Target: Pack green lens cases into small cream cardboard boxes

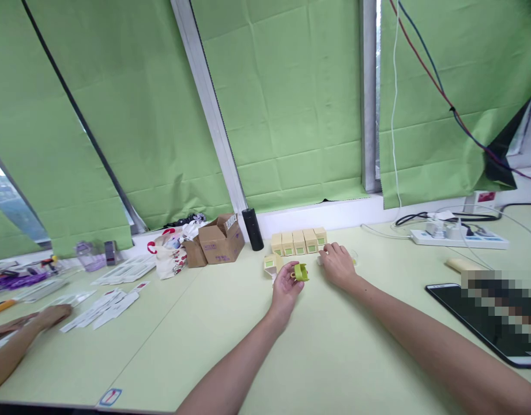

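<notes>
My left hand (285,293) pinches a small yellow-green case (300,272) with a ring on its side, held just above the table. Its inside faces partly up and looks hollow. My right hand (336,264) reaches to the table on the right, its fingers curled down round something small and whitish that is mostly hidden. Clear plastic (355,257) shows beside that hand. Behind both hands stands a row of small cream boxes (298,242) with green labels. An opened cream box (271,264) lies just left of my left hand.
A black cylinder (252,229), a cardboard box (222,241) and a cloth bag (169,256) stand along the back. On the right are a power strip (459,238) and a dark tablet (477,320). Another person's hand (53,316) is at the left among white cards (105,306).
</notes>
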The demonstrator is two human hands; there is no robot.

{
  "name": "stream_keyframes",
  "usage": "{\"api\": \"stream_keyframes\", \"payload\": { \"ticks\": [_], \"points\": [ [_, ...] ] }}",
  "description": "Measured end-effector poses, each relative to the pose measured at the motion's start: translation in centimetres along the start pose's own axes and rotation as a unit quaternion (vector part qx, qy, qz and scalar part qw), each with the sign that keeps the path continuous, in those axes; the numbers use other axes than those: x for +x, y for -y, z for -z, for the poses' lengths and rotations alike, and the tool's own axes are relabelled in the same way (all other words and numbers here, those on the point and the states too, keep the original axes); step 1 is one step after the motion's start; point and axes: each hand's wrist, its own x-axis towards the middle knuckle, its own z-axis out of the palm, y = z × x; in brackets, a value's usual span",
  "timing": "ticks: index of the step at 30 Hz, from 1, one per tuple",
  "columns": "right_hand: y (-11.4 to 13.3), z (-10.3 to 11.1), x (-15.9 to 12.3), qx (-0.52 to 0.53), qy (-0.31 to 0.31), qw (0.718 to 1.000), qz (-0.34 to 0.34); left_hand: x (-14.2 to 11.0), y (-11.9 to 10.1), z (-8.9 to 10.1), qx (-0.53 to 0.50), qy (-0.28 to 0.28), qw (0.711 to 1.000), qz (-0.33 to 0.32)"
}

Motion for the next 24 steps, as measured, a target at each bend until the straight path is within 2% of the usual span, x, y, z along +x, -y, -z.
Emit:
{"api": "stream_keyframes", "payload": {
  "ticks": [6,10,12,16,20,24],
  "points": [
    [0.1,-0.2,0.1,0.118,-0.024,0.992,-0.047,0.1,0.1,0.2,0.006,-0.012,1.0,-0.004],
    [0.4,0.3,-0.4,0.259,-0.064,0.958,-0.104,0.2,0.1,0.2,0.031,-0.023,0.999,-0.023],
    [0.6,0.8,-0.8,0.349,-0.074,0.925,-0.13,0.2,0.1,0.1,0.036,-0.024,0.999,-0.031],
    [1.3,1.8,-2.3,0.523,-0.069,0.835,-0.155,0.2,0.0,-0.1,0.045,-0.024,0.998,-0.038],
    [2.2,2.8,-4.2,0.623,-0.056,0.763,-0.164,0.2,0.1,-0.2,0.053,-0.025,0.998,-0.037],
    [2.9,3.7,-5.3,0.739,0.003,0.646,-0.188,0.2,0.3,-0.3,0.052,-0.022,0.998,-0.042]
  ]
}}
